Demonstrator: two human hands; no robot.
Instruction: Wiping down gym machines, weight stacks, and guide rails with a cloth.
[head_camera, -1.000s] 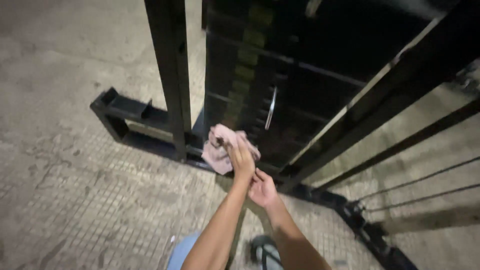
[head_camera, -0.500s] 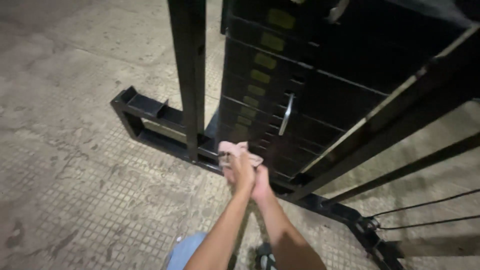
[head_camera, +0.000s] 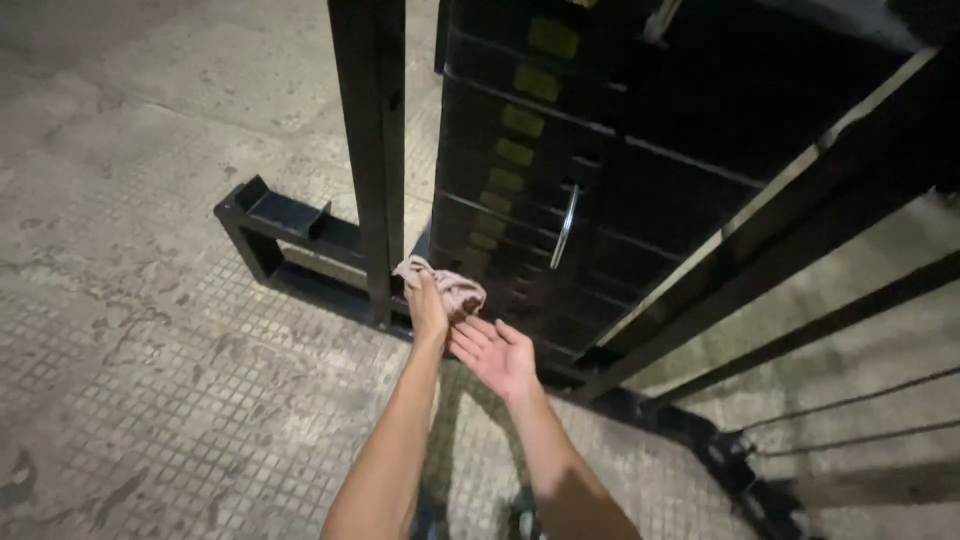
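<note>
- Floor: worn concrete floor pressed into a small square grid, stained in patches, dimly lit.
- Weight-stack machine: black steel frame with a vertical upright rising from a low base rail; behind it stands the stack of black weight plates carrying yellowish labels, with a bright metal selector pin set in the stack.
- Cables: two thin cables run low at the lower right, near the far end of the frame.
- Cloth: pinkish rag, bunched, lying against the bottom plates just beside the foot of the upright.
- Left hand: fingers closed over the rag, pressing it to the lowest part of the stack.
- Right hand: spread flat, palm up, holding nothing, just below and beside the rag.
- Technique, as a judgement: wiping here goes best with the rag kept flat under the fingers, strokes following each plate's edge, and fingertips kept out of the gaps between plates and clear of the pin.
</note>
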